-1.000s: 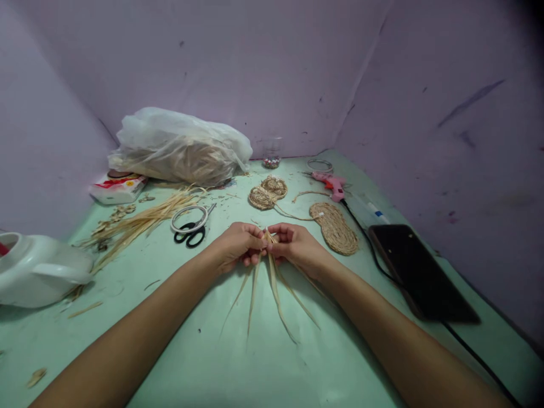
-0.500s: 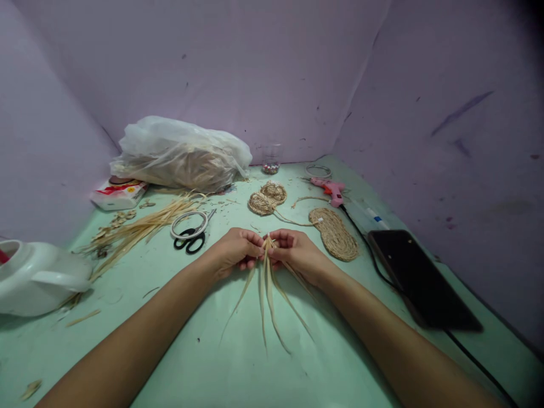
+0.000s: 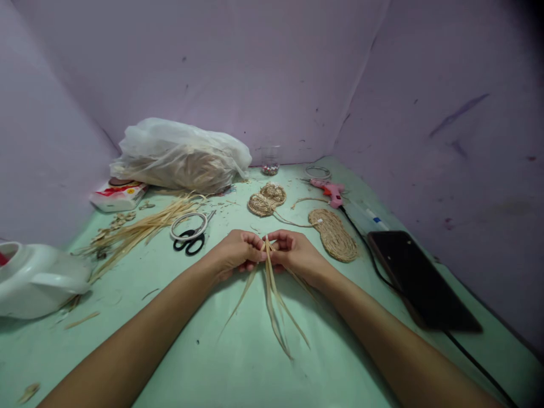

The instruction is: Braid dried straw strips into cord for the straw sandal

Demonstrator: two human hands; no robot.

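Several pale dried-fibre strips point(image 3: 272, 300) fan down toward me from a bunched top end held between my hands. My left hand point(image 3: 240, 252) pinches the bunch from the left, thumb and fingers closed. From the right, my right hand point(image 3: 293, 252) grips the same top end, its fingertips meeting the left ones. Just beyond the right hand lies a coiled braided sole shape point(image 3: 334, 235), with a braided cord leading to a smaller pair of coiled pieces point(image 3: 267, 199). Black-handled scissors point(image 3: 189, 242) lie left of my left hand, partly under a white ring point(image 3: 188, 225).
Loose fibre strips point(image 3: 144, 226) and a filled plastic bag point(image 3: 182, 156) lie at the left back, near a white jug point(image 3: 42, 280). A beads jar point(image 3: 271, 161) stands by the wall. At right are a pink glue gun point(image 3: 329, 190), its black cord and a dark phone point(image 3: 423, 280).
The hanging strips have shifted: the middle ones now sit closer together. Both hands stay on the bunch, with only slight finger movement.
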